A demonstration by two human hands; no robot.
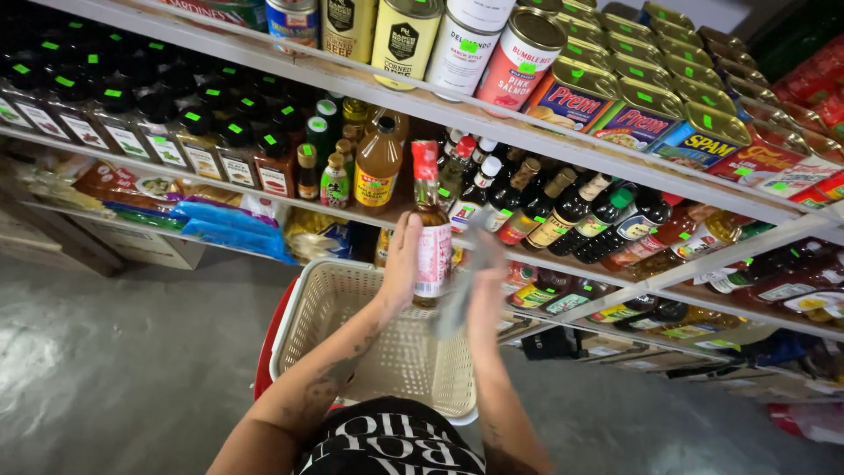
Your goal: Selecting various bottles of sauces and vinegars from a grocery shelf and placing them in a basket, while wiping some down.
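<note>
One glass sauce bottle [431,230] held upright in front of the shelves, above a cream basket.

The bottle is slim and clear-glassed, with amber liquid, a red wrapped cap and a pink-and-white paper label. The left hand [403,260] wraps its left side, its fingers curled shut around the body with the thumb toward the camera; the label shows just right of those fingers. The right hand [486,283] is blurred beside the bottle, pressing a grey cloth [462,281] near the glass; how far its fingers close cannot be told. Below hangs one woven-lattice plastic basket [327,308] with a red frame. Behind, the middle shelf [290,202] carries dark-capped sauce bottles; round and rectangular tins [519,57] line the shelf above.
</note>
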